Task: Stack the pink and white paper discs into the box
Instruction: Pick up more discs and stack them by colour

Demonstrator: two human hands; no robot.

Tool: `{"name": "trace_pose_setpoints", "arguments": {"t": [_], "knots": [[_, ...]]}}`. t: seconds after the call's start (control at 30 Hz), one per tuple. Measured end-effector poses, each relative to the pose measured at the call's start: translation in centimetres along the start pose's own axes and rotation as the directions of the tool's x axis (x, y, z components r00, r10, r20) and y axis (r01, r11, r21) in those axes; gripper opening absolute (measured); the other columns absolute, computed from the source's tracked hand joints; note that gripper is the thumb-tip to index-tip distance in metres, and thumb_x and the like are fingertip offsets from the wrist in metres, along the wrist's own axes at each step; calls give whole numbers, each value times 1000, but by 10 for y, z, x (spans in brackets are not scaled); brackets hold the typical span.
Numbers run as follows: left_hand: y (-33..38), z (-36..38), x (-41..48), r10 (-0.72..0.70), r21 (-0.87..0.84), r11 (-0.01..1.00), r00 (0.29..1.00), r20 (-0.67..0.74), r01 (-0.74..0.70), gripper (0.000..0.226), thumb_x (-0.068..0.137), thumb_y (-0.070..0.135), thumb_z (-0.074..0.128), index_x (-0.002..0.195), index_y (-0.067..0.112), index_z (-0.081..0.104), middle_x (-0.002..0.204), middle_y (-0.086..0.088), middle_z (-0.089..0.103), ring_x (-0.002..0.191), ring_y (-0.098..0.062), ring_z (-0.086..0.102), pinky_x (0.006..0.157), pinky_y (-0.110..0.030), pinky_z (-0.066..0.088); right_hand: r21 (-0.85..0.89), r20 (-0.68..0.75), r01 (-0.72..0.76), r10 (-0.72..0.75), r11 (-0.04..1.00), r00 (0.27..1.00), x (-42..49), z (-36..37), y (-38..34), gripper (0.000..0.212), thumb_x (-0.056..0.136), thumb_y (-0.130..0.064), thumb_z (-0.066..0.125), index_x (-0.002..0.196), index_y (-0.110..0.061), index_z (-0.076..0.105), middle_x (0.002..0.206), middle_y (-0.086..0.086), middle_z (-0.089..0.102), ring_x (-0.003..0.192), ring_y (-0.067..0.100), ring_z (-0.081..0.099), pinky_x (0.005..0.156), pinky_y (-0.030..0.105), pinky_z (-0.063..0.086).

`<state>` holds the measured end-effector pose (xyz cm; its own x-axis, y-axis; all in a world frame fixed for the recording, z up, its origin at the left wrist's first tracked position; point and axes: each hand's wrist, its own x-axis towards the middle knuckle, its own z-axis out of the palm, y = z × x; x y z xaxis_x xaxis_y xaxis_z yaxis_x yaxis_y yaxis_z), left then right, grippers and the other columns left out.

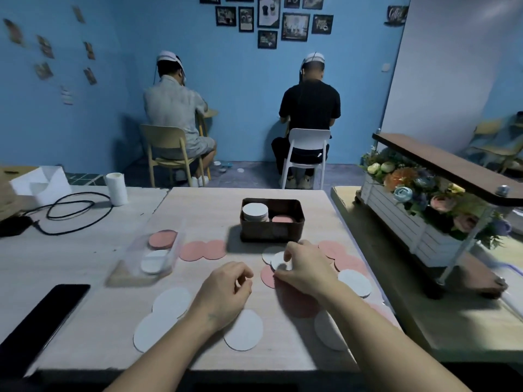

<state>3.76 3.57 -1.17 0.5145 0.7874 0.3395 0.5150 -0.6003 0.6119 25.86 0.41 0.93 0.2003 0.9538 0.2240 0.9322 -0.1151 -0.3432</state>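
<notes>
Paper discs (244, 329) lie scattered across the table (198, 205) before the box (271, 232). Right hand (304, 271) pinches a white disc (278, 261); left hand (226, 290) loosely curled, empty.

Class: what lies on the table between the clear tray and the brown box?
Head view: two overlapping pink discs lie between the clear tray and the brown box.

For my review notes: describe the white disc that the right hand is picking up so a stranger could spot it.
Find the dark box at mid-table. Just in front of it, the right hand pinches a white disc. Unlike the other loose discs, it lies under those fingertips, overlapping another white disc.
</notes>
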Motion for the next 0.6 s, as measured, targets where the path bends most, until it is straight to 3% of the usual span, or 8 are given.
{"name": "trace_pose_setpoints", "arguments": {"t": [0.2, 0.3, 0.37, 0.47, 0.53, 0.6], "knots": [[-5, -6, -6, 11, 8, 1000, 999, 37, -11, 6, 89, 26, 62, 92, 30, 65, 83, 17, 61, 75, -7, 58, 73, -22, 47, 256, -139, 85, -50, 963, 989, -28, -4, 4, 33, 75, -44, 72, 95, -30, 50, 104, -13, 48, 90, 6, 50, 72, 28, 46], [-1, -12, -1, 32, 22, 999, 995, 97, -34, 3, 88, 32, 63, 91, 31, 64, 84, 18, 60, 76, -6, 58, 72, -18, 45, 297, -194, 166, -111, 940, 975, -48, -1, 11, 34, 75, -45, 72, 97, -30, 51, 110, -14, 51, 98, 0, 51, 76, 23, 48], [1, -20, -2, 45, 36, 998, 982, 181, -52, 18, 84, 46, 64, 95, 32, 65, 87, 18, 60, 79, -3, 57, 75, -20, 46, 286, -171, 211, -167, 935, 971, -56, 2, 14, 31, 77, -41, 72, 98, -29, 52, 116, -15, 50, 105, -1, 50, 80, 18, 44], [2, -33, -10, 126, 187, 960, 919, 374, -208, 49, 70, 69, 64, 107, 37, 60, 97, 22, 51, 94, 3, 47, 88, -22, 43, 282, -132, 250, -221, 926, 966, -59, 3, 14, 34, 78, -41, 72, 101, -29, 51, 127, -16, 48, 115, -1, 49, 85, 15, 41], [5, -40, -19, 109, 273, 924, 870, 481, -266, 61, 61, 74, 65, 110, 41, 52, 103, 25, 41, 102, 5, 37, 94, -18, 36, 275, -114, 251, -227, 928, 967, -58, 4, 13, 35, 78, -44, 71, 103, -30, 51, 125, -16, 51, 113, 2, 49, 85, 20, 44], [7, -42, -22, 111, 280, 919, 862, 494, -279, 63, 58, 71, 69, 110, 42, 50, 105, 26, 37, 105, 6, 34, 96, -16, 33, 266, -108, 253, -232, 930, 967, -56, 5, 13, 35, 78, -46, 70, 103, -30, 51, 117, -13, 55, 105, 6, 51, 84, 25, 46]]}}
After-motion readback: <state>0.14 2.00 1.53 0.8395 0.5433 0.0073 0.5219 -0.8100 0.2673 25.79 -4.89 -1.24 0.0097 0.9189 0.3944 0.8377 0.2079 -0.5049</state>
